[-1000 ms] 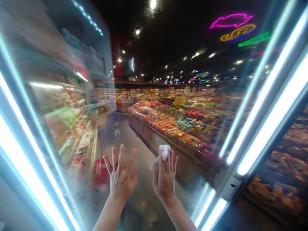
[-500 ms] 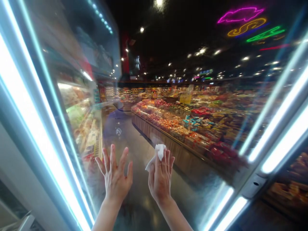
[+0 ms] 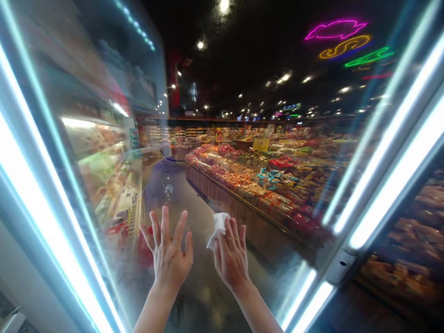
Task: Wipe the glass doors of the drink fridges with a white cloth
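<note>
A large glass pane (image 3: 194,296) stands before me, with the shop showing through it. My left hand (image 3: 170,259) is raised toward the glass, fingers spread, holding nothing; whether it touches the pane I cannot tell. To its right, my right hand (image 3: 231,254) presses a crumpled white tissue (image 3: 219,223) toward the glass. The tissue sticks out past the fingers on the left side, and the rest of it is hidden beneath the palm. The right fingers are stretched and lie close together.
Bright light strips (image 3: 38,222) run down the frame at left, and more light strips (image 3: 388,194) at right. A metal lock (image 3: 342,264) sits on the right frame. Beyond the glass are a long display counter (image 3: 222,185) of packaged goods and a refrigerated shelf (image 3: 114,185).
The view has turned slightly, so the right frame and counter sit further left. My right hand and the tissue have shifted a little left; the left hand stays spread.
</note>
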Demonstrator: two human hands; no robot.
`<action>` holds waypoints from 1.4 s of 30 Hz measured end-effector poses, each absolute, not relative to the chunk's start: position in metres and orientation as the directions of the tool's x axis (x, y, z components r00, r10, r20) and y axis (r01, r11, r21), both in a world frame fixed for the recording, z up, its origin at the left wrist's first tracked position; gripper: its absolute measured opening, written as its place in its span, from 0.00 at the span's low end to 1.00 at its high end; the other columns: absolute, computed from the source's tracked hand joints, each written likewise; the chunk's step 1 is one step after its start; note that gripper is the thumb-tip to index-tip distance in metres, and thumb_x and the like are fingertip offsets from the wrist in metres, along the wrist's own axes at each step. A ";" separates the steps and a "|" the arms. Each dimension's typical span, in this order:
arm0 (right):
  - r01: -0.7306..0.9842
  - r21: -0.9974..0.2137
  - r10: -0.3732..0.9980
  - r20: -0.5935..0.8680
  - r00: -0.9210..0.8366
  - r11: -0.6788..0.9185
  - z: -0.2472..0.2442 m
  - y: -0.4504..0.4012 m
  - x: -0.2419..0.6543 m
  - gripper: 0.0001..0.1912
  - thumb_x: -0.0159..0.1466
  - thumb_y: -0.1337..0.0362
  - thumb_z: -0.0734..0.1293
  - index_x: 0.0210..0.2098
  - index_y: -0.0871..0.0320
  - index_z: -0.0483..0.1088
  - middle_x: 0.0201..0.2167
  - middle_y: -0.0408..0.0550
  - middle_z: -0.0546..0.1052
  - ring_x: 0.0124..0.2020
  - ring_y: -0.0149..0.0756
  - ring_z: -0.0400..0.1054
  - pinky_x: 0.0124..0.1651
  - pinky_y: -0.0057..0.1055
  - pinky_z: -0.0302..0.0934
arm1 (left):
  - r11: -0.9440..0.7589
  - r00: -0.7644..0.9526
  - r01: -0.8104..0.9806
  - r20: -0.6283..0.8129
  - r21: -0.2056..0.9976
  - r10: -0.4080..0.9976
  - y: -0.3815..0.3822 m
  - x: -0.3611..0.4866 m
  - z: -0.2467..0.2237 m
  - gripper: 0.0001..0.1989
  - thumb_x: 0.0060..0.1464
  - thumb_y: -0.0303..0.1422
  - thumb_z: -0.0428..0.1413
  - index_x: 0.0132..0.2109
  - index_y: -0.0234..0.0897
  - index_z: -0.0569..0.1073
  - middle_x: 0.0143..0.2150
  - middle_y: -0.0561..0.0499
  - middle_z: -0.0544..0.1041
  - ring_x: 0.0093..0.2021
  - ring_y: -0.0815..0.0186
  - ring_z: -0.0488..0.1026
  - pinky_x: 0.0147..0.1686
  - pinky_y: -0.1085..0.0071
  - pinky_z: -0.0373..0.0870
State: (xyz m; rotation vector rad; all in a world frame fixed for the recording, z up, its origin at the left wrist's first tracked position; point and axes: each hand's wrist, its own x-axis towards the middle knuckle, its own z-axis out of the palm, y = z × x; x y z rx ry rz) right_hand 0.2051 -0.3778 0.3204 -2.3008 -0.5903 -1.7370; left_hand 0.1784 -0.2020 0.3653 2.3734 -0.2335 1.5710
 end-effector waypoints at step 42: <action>0.393 -0.063 0.062 0.953 0.298 -0.917 0.317 -0.501 0.211 0.39 0.73 0.71 0.58 0.78 0.54 0.37 0.78 0.57 0.46 0.79 0.52 0.38 0.73 0.67 0.48 | -0.939 0.394 -0.336 0.916 0.070 -0.072 -0.319 0.188 0.346 0.43 0.59 0.30 0.61 0.74 0.59 0.51 0.80 0.51 0.41 0.79 0.45 0.36 0.74 0.31 0.39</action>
